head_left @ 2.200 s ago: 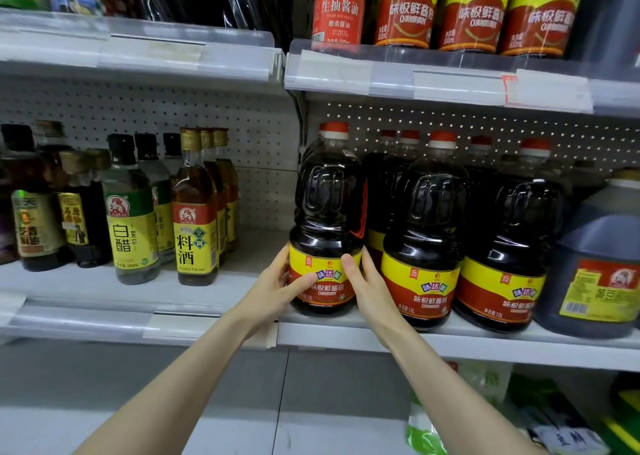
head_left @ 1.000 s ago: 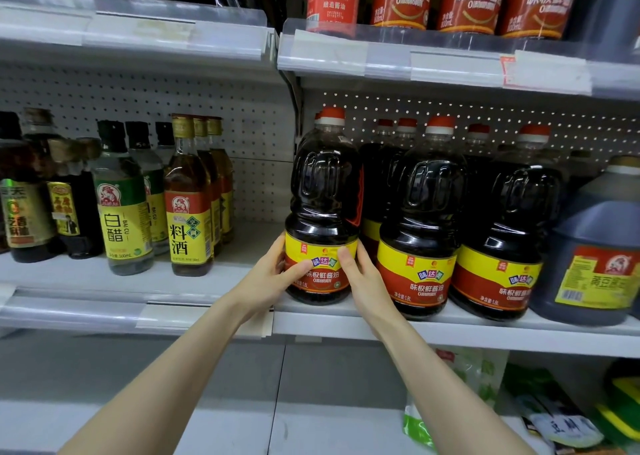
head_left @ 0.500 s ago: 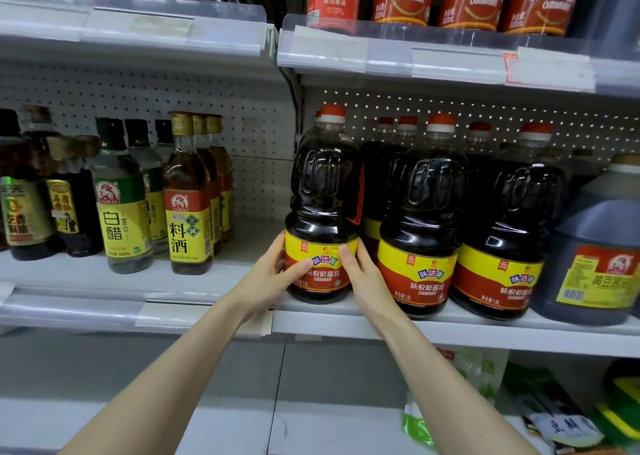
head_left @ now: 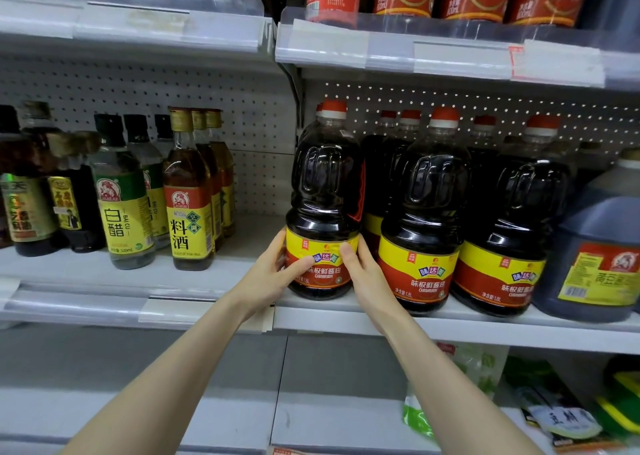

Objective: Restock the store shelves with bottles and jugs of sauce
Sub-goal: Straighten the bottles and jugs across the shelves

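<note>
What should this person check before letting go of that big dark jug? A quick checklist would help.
1. Soy sauce jug stands upright: ok.
2. Its base sits on the shelf, near the front edge: ok.
3. Label faces forward: ok.
4. Left hand and right hand both grip the label band: ok.
5. Gap to the neighbouring jug: cannot tell, the right hand covers it.
6. Cap tight: cannot tell.
</note>
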### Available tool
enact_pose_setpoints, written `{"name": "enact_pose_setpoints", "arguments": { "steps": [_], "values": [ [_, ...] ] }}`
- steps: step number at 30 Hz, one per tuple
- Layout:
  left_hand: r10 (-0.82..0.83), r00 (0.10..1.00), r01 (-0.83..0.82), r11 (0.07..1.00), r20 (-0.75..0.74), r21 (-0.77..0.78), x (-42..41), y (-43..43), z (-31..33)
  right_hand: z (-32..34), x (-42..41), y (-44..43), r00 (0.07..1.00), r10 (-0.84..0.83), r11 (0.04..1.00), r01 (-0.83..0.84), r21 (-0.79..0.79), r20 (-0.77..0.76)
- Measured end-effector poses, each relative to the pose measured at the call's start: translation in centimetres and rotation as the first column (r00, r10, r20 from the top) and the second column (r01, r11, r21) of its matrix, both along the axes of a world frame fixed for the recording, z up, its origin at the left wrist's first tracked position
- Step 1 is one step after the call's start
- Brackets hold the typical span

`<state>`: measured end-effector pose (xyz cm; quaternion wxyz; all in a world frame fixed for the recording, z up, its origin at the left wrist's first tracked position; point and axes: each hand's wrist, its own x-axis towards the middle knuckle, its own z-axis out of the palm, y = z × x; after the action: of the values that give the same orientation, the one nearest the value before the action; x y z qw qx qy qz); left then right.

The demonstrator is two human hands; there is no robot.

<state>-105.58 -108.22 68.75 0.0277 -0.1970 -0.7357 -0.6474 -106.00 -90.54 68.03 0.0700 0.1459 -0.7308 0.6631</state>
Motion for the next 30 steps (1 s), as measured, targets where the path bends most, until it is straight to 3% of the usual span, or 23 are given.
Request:
{"name": "enact_pose_setpoints", "arguments": {
  "steps": [5, 11, 16, 22, 30],
  "values": [
    [0.033, 0.999, -0.033, 0.999, 0.009, 0.008, 0.5, 0.3, 0.6, 0.4, 0.4, -0.2, 0.999, -0.033, 0.999, 0.033, -0.018, -0.003],
    [0.279, 0.96, -0.278, 0.96, 0.033, -0.033, 2.0, 0.5, 1.0, 2.1, 3.7, -0.1, 0.993, -0.097, 0.995, 0.099, -0.021, 0.061],
    [0.467, 0.883, -0.47, 0.873, -0.054, -0.129, 4.1, 1.2, 2.7, 5.0, 6.2, 1.5, 0.972, -0.218, 0.976, 0.219, 0.001, 0.083],
    [0.388, 0.918, -0.396, 0.909, -0.081, -0.131, 6.5, 4.1, 4.1, 6.6, 9.4, 3.9, 0.942, -0.325, 0.945, 0.327, -0.011, 0.08],
    [0.334, 0.943, -0.333, 0.94, 0.001, -0.077, 7.4, 9.1, 3.7, 6.7, 11.3, 9.1, 0.91, -0.407, 0.913, 0.407, 0.013, 0.077]
  ]
}}
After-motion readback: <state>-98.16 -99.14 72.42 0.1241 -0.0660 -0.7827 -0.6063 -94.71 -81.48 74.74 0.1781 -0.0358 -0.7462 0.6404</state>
